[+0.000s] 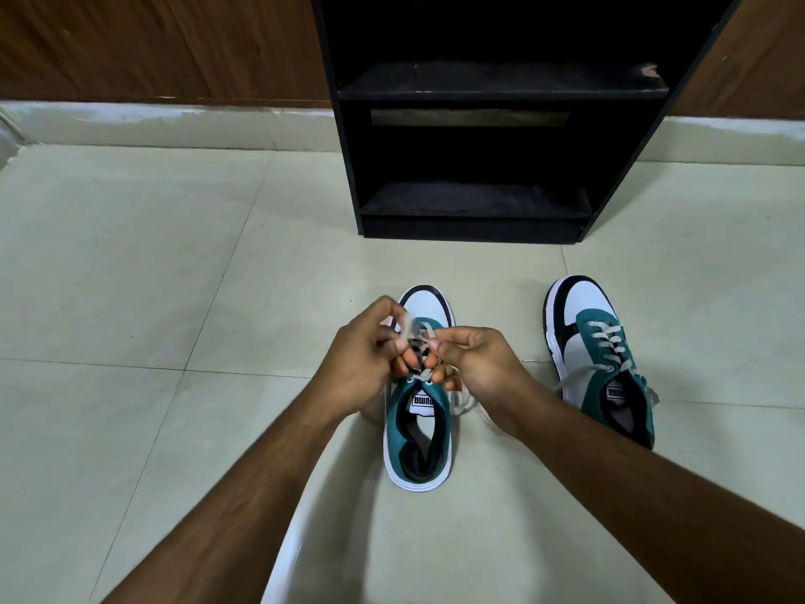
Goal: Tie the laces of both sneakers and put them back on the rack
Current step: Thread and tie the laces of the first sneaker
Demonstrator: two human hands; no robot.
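Two hands (pixel 361 355) (pixel 475 359) pinch near sneaker (pixel 420 429) laces (pixel 418 337) | second sneaker (pixel 601 355) right, untied | rack (pixel 475 228) beyond

Your two sneakers stand on the floor tiles, toes toward the black rack (pixel 475 231). The near sneaker (pixel 419 433), teal with a white toe, has its pale laces (pixel 421 377) partly hidden. The far sneaker (pixel 603 355) sits well right, its laces (pixel 607 342) trailing loose, untied
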